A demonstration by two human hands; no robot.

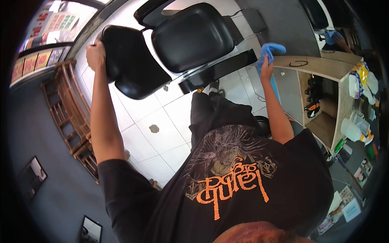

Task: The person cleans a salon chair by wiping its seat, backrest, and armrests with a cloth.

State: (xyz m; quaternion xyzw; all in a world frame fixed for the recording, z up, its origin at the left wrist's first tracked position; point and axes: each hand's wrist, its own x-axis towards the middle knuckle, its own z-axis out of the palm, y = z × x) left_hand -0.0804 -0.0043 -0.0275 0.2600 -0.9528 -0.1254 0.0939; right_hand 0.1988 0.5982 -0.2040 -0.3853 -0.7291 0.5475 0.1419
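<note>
A black salon chair with padded upholstery stands ahead of me. My left hand is closed round the outer edge of its black backrest, at the left. On the other side, my right hand grips a bunched blue cloth, part of which flops over to the right. The cloth is apart from the chair's near black armrest.
White floor tiles carry dark clumps. A bamboo bench lines the left wall. To the right, a wooden counter has shelves, with bottles and packets nearby. A mirror reflects the cloth.
</note>
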